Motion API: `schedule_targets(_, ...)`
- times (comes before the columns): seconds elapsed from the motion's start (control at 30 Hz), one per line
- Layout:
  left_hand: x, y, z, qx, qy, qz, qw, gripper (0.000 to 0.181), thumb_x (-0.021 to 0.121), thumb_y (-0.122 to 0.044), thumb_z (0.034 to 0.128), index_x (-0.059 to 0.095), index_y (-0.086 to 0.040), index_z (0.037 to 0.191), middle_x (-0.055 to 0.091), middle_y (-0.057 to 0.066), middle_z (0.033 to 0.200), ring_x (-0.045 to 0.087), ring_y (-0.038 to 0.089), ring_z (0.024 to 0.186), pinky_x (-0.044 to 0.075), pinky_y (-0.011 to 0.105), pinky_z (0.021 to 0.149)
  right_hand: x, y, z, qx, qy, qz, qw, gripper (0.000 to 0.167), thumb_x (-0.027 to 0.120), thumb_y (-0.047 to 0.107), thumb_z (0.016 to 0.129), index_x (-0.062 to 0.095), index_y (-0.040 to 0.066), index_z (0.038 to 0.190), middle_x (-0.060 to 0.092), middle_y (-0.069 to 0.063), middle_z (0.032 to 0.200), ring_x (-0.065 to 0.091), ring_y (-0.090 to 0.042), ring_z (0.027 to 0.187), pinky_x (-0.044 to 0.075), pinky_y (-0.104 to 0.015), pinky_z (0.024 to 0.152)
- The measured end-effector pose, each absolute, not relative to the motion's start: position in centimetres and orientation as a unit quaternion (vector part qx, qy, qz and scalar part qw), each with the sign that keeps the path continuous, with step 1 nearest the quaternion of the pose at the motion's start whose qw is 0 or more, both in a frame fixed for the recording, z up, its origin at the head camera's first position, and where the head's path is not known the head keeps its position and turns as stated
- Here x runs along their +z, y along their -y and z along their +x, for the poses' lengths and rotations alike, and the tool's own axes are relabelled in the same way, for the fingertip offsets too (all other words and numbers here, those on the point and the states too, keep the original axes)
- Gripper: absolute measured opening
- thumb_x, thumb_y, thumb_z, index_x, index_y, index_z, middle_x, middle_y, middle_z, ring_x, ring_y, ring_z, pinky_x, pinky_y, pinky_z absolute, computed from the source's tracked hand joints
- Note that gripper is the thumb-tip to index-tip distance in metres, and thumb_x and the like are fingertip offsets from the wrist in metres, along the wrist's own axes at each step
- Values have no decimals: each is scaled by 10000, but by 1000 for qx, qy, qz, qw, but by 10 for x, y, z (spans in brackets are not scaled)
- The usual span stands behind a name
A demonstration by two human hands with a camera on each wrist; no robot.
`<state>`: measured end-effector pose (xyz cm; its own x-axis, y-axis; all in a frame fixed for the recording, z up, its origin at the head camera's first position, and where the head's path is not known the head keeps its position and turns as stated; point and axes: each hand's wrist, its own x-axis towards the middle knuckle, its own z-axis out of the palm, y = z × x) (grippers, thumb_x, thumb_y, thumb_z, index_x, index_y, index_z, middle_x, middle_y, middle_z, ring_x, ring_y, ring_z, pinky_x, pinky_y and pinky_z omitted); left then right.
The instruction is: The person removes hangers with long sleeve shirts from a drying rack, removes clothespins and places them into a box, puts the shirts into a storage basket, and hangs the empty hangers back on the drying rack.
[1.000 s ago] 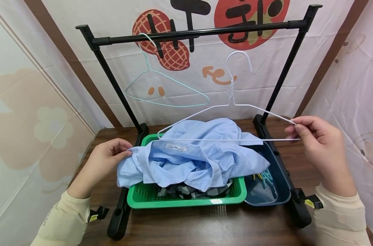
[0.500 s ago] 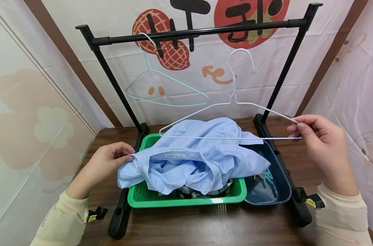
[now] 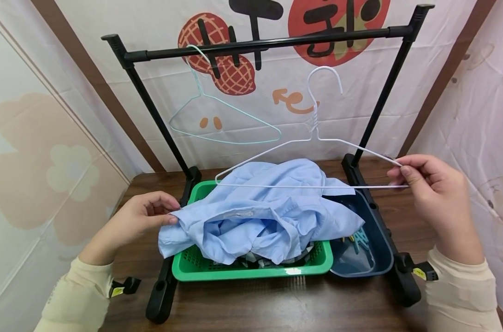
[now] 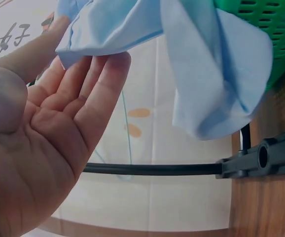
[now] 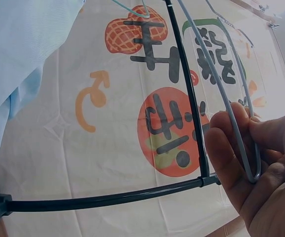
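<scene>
A light blue collared shirt [image 3: 243, 207] lies heaped over a green basket [image 3: 251, 275], its collar opening facing the front. At the shirt's left shoulder, my left hand [image 3: 141, 221] pinches the fabric between thumb and fingers; the left wrist view shows the cloth [image 4: 113, 29] lying over the fingertips. My right hand [image 3: 435, 198] holds a white wire hanger [image 3: 284, 186] by its right corner. The hanger stands with its hook up, its lower bar in front of the shirt's back part in the head view. In the right wrist view, fingers and thumb grip the hanger's end [image 5: 236, 128].
A black garment rack [image 3: 259, 44] stands around the basket, with a mint green hanger [image 3: 226, 142] hooked on its bar. Dark patterned cloth [image 3: 255, 262] shows under the shirt. Right of the basket sits a dark blue bin [image 3: 359, 273] with teal clips [image 3: 360, 240].
My left hand has shifted the shirt's shoulder slightly down, and the collar has tipped forward. My right hand moved the hanger slightly right and up, then held still.
</scene>
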<state>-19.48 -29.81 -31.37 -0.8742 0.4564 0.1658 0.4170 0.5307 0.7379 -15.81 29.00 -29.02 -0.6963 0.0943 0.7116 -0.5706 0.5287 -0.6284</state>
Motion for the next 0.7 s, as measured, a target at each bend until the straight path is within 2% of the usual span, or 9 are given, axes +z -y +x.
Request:
schedule_targets(0.2,-308,299,-199,432,-855,285,27,254,770,-24,903,677,-81,1133,721,38,1046,686,196,866,600,303,702,-291,-291,-158,464,795,149,362,126,618,-91,967,695,-104,1066,729,115,847,688,-8,733,537,-95,690)
schedule_targets(0.4,-300,295,-203,451,-837,310,27,239,739,14,918,670,-43,1139,728,115,1076,706,212,927,604,291,739,-291,-292,-158,465,794,147,362,131,617,-94,967,698,-104,1070,731,104,851,690,-19,741,537,-93,697)
schedule_targets(0.5,-296,293,-205,455,-836,305,26,233,738,13,919,673,-50,1133,729,148,1077,717,210,927,609,295,746,-290,-292,-157,463,795,148,364,131,617,-94,967,700,-102,1069,731,105,855,689,-19,745,536,-91,703)
schedule_targets(0.7,-289,289,-208,459,-850,257,-9,177,713,-54,961,677,-69,1134,732,115,1069,726,194,891,617,310,745,-289,-292,-156,464,793,150,366,128,616,-96,967,699,-108,1063,735,100,852,687,-20,737,532,-89,704)
